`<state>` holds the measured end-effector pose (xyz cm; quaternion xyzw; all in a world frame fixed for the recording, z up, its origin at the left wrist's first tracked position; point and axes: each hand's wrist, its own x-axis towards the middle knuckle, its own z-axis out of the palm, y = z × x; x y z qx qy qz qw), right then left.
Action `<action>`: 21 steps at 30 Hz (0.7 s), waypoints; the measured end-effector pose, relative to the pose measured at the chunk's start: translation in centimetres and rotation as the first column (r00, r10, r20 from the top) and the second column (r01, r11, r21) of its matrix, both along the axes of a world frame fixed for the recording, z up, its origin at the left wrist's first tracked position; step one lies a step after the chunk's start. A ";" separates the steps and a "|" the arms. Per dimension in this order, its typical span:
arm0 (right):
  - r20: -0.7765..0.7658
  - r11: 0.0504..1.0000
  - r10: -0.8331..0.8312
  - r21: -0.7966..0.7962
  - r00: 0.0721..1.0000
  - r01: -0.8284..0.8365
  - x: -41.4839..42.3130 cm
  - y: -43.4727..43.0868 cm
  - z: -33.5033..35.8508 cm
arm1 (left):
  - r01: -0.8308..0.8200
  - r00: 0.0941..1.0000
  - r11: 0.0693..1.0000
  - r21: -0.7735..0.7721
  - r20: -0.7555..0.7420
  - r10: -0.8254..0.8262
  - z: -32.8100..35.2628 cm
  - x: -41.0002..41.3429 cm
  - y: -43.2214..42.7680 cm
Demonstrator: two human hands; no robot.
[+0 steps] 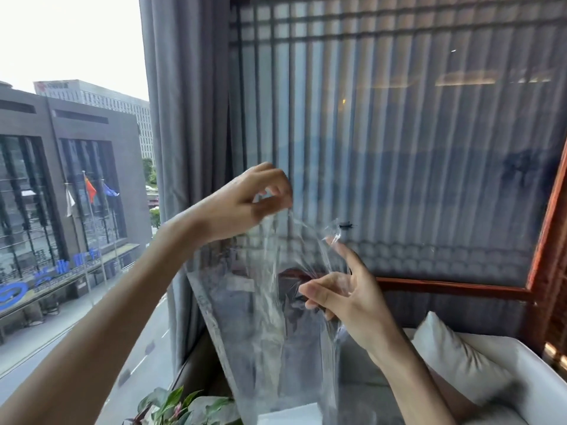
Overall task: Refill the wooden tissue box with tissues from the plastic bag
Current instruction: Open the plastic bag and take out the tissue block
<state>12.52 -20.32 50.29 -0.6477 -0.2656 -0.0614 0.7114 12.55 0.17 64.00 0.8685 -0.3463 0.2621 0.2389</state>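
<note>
Clear plastic bag (270, 317) held up at frame centre, hanging lengthwise toward 6 o'clock, film transparent and crinkled near the top. White block, apparently the tissues (288, 415), visible at the bag's bottom edge at 6 o'clock; whether inside or behind the film cannot be told. Upper part of the bag empty.

Left hand (245, 207) at 12 o'clock of the bag, fingers (276, 191) pinched together on the top edge of the film. Right hand (346, 289) at 3 o'clock of the bag, fingers (343, 253) spread apart, palm and thumb against the film's right edge; firm grip cannot be told.

Wooden tissue box not in view.

Surroundings: grey curtain (184, 148) at 10 o'clock, latticed wooden screen (399, 118) behind, white cushion (454, 357) at 4 o'clock, green plant (181, 406) at 7 o'clock, office building (61, 179) through the window at 9 o'clock.
</note>
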 end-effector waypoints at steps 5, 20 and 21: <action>0.028 0.999 0.015 -0.047 0.999 -0.013 -0.3 1.1 -0.3 | -0.111 0.979 0.932 0.345 0.199 0.043 -0.4 -1.3 -3.0; -0.088 1.000 -0.005 0.007 0.996 0.005 -1.9 -2.4 -2.3 | -0.024 0.947 0.990 0.140 -0.315 0.067 -4.0 -0.5 3.5; -0.107 1.000 -0.002 0.001 0.994 0.002 -2.0 -2.8 -2.6 | -0.010 0.943 0.993 0.119 -0.330 0.049 -4.8 -0.2 3.3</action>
